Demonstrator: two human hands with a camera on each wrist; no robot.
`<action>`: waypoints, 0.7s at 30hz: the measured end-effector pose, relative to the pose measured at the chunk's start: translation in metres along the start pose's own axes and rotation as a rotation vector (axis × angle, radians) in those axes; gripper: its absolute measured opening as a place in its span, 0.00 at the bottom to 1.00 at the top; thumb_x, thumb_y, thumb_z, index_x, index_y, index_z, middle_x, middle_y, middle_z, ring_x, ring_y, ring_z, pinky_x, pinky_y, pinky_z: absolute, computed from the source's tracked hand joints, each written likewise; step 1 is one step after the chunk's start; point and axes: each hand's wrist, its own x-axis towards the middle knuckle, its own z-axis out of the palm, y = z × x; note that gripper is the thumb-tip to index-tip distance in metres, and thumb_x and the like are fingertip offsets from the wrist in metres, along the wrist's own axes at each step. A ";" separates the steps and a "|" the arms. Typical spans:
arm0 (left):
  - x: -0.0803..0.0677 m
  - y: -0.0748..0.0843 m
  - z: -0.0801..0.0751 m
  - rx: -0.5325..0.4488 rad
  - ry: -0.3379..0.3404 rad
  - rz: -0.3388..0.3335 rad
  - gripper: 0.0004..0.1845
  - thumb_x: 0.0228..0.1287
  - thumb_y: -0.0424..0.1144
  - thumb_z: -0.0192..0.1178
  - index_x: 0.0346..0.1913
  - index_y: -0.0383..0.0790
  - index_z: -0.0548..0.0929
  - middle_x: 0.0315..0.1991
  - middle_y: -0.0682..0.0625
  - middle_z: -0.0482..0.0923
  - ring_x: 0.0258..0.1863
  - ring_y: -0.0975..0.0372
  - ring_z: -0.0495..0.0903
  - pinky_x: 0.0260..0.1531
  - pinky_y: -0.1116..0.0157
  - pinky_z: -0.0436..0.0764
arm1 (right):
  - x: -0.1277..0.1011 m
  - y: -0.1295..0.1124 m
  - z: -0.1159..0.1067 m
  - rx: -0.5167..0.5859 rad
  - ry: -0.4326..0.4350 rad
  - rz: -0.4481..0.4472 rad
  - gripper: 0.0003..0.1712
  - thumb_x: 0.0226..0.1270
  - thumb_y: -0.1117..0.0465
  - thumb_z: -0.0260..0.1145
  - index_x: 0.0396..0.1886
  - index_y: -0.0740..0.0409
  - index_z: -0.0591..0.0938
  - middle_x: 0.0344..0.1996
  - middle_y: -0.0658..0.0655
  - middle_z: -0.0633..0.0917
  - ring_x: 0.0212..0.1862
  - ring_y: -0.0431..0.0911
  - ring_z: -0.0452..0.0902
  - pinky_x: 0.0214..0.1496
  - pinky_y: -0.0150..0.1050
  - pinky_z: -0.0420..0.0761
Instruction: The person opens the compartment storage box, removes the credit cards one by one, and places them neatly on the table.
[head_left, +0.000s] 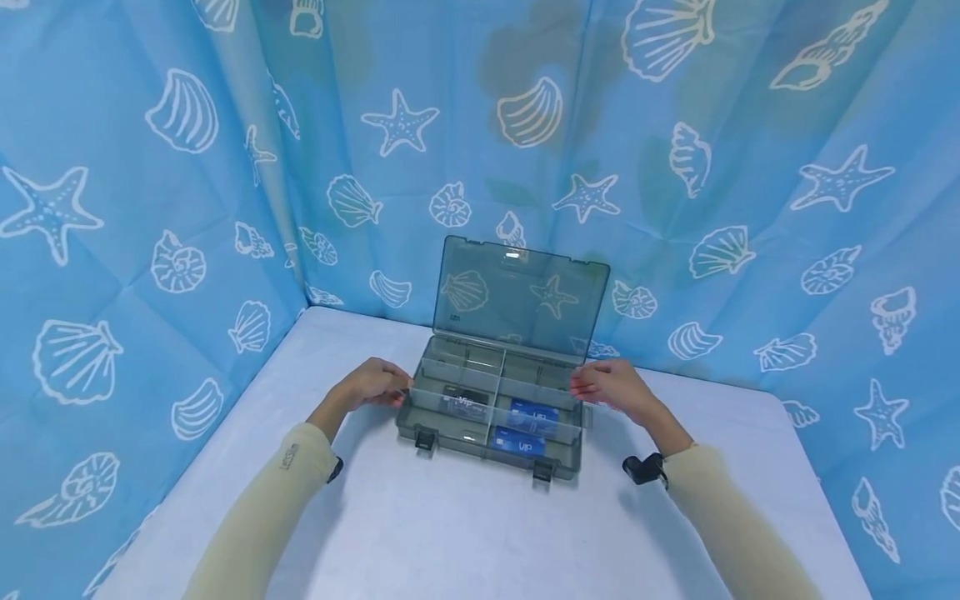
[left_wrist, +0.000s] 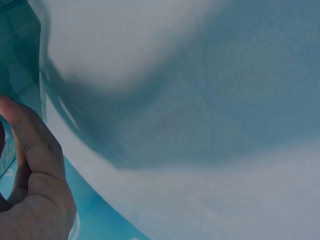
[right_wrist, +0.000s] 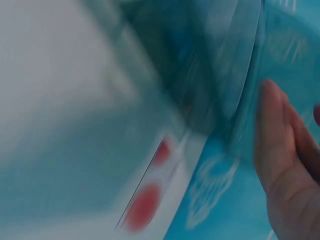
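Storage box (head_left: 480, 455), grey and see-through, sat on the white table (head_left: 465, 533) in front of the shell-patterned curtain (head_left: 450, 100), with a hand at each side. It stood toward the table's back edge, so too hard a shove away from the person could have run it into the cloth.

Its lid (head_left: 517, 292) was raised and leaned back; a knock near the hinge, close to the right hand (head_left: 613, 385), could have swung it down onto the fingers.

That hand was at the right wall, its fingers only slightly bent; blur in the right wrist view hid whether they pinched anything, so I could not tell. The left hand (head_left: 371, 382) reached the left wall with gently bent fingers, and its hold could not be told either. Uneven force between the two might have skewed the box.

Inside, the clear front divider (head_left: 431, 400) looked thin, and a fingertip catching it could have bent it. Two blue cards (head_left: 517, 442) on the right and one dark card (head_left: 465, 402) on the left seemed loose; a jolt or tilt could have slid them. Last, the front latches (head_left: 424, 442) hung unfastened and might have snagged a sleeve.
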 end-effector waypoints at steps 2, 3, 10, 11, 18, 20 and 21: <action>0.000 0.001 0.000 0.000 0.006 -0.001 0.16 0.69 0.37 0.59 0.54 0.31 0.79 0.44 0.41 0.79 0.35 0.56 0.82 0.36 0.65 0.84 | 0.000 -0.007 0.014 -0.004 -0.107 0.011 0.26 0.76 0.56 0.56 0.58 0.77 0.74 0.50 0.72 0.81 0.50 0.59 0.82 0.57 0.53 0.77; 0.000 0.001 0.000 -0.002 0.008 0.000 0.16 0.68 0.37 0.59 0.54 0.31 0.79 0.44 0.41 0.79 0.35 0.56 0.82 0.35 0.65 0.84 | -0.001 -0.010 0.019 -0.049 -0.140 0.024 0.26 0.76 0.55 0.56 0.58 0.76 0.75 0.50 0.71 0.82 0.50 0.57 0.82 0.56 0.52 0.77; 0.004 -0.006 0.000 -0.107 -0.004 0.000 0.15 0.68 0.36 0.58 0.53 0.32 0.79 0.42 0.41 0.79 0.35 0.56 0.80 0.37 0.64 0.83 | 0.000 -0.019 0.047 -0.450 -0.111 0.112 0.23 0.73 0.53 0.58 0.42 0.72 0.82 0.34 0.60 0.84 0.36 0.49 0.82 0.40 0.43 0.83; 0.005 -0.007 0.000 -0.141 -0.007 -0.007 0.16 0.69 0.37 0.59 0.54 0.32 0.78 0.42 0.42 0.79 0.36 0.57 0.80 0.38 0.64 0.83 | 0.000 -0.020 0.051 -0.477 -0.094 0.113 0.22 0.73 0.53 0.57 0.41 0.71 0.82 0.30 0.59 0.82 0.34 0.49 0.80 0.38 0.43 0.82; 0.009 -0.008 0.002 -0.260 -0.024 -0.043 0.31 0.67 0.49 0.62 0.62 0.30 0.71 0.48 0.43 0.78 0.38 0.59 0.79 0.39 0.65 0.82 | 0.003 -0.016 0.073 -0.359 -0.048 0.115 0.21 0.73 0.58 0.56 0.51 0.73 0.79 0.38 0.61 0.82 0.39 0.51 0.79 0.47 0.47 0.82; 0.009 -0.005 0.003 -0.265 -0.035 -0.032 0.31 0.67 0.51 0.61 0.62 0.30 0.70 0.48 0.43 0.77 0.37 0.60 0.79 0.38 0.66 0.82 | 0.002 -0.015 0.074 -0.302 -0.043 0.129 0.23 0.73 0.59 0.55 0.58 0.73 0.75 0.48 0.63 0.82 0.47 0.53 0.80 0.54 0.53 0.79; 0.009 -0.004 0.003 -0.269 -0.041 -0.031 0.30 0.68 0.50 0.61 0.62 0.30 0.71 0.48 0.43 0.77 0.37 0.60 0.79 0.38 0.66 0.82 | 0.001 -0.014 0.074 -0.276 -0.046 0.139 0.24 0.74 0.59 0.55 0.60 0.73 0.73 0.51 0.65 0.80 0.50 0.55 0.80 0.56 0.54 0.77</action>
